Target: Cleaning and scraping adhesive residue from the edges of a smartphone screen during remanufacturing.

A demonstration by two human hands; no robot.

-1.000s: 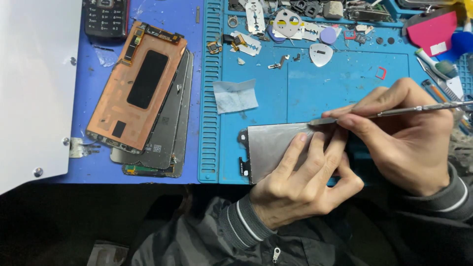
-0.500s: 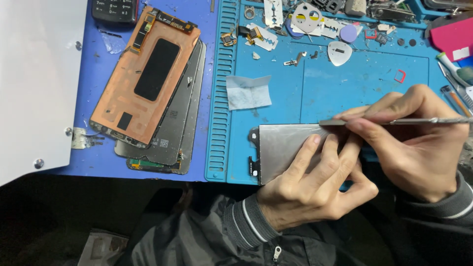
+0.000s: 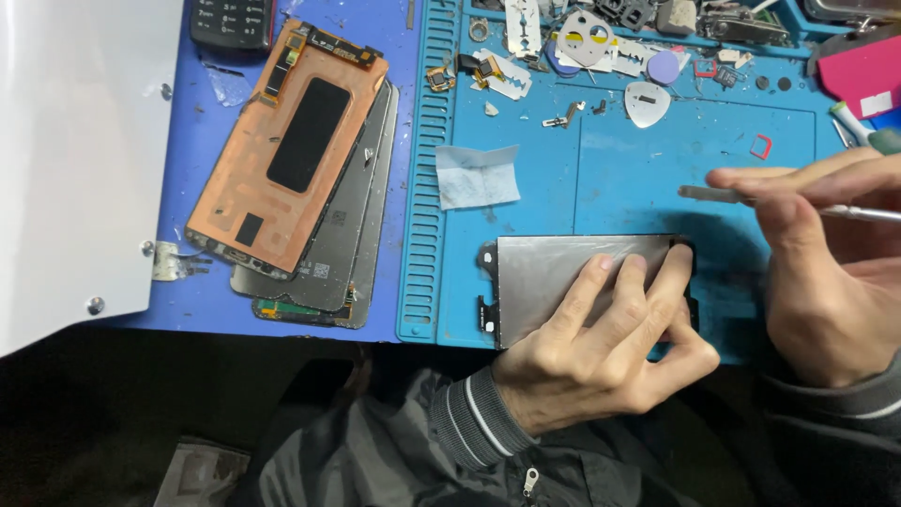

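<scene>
A grey metal-backed phone screen panel point(image 3: 554, 268) lies flat on the blue work mat point(image 3: 619, 160). My left hand point(image 3: 601, 347) presses down on its right half, fingers spread over the panel and thumb at its right edge. My right hand point(image 3: 826, 272) hovers to the right of the panel and pinches a thin metal spudger point(image 3: 741, 197), whose flat tip is lifted above the mat just past the panel's upper right corner.
A stack of phone screens, the top one copper-backed point(image 3: 291, 150), rests on the purple mat at left. A small cloth wipe point(image 3: 477, 176) lies above the panel. Picks, blades and small parts point(image 3: 601, 47) crowd the mat's far edge. A white sheet point(image 3: 75, 160) covers the far left.
My right hand has lifted the spudger off the panel's top edge and drawn it up and to the right. My left hand still holds the panel down.
</scene>
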